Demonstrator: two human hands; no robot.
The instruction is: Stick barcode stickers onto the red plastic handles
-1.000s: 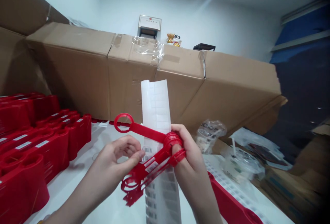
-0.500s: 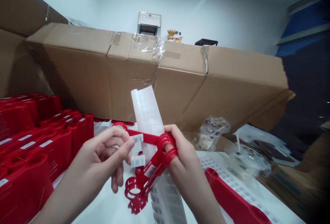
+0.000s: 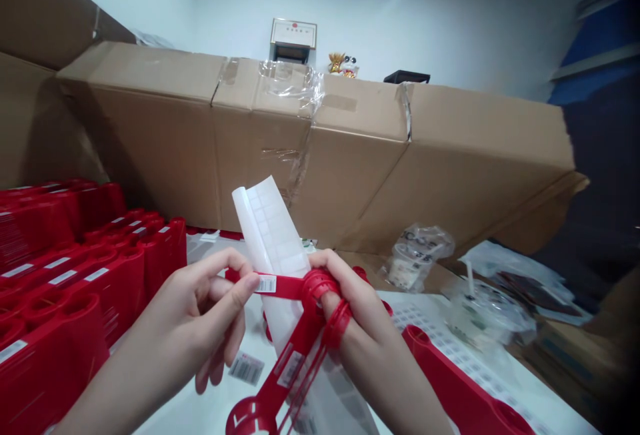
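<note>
My left hand (image 3: 207, 321) is closed, with thumb and forefinger pinching the left part of a red strip, at the edge of a white barcode label (image 3: 267, 283) on it. My right hand (image 3: 350, 301) is closed on a bunch of red ring-ended strips (image 3: 297, 328); their rings sit round its fingers. One strip hangs down-left with a barcode label (image 3: 290, 369) on it and a slotted ring at its lower end. Behind them a long white label sheet (image 3: 275, 228) rises at a slant, and whether the right hand grips it is hidden. Another barcode label (image 3: 247, 368) shows below my left hand.
Stacks of red ring-ended pieces (image 3: 70, 275) with white labels fill the left side. Another red piece (image 3: 460, 381) lies at right beside a label sheet (image 3: 425, 321). Bagged cups (image 3: 407, 265) stand farther right. A cardboard wall (image 3: 260, 135) closes off the back.
The hanging red strips have swung lower and now point down-left. My left fingers have come onto the labelled strip. The white sheet's top has shifted left.
</note>
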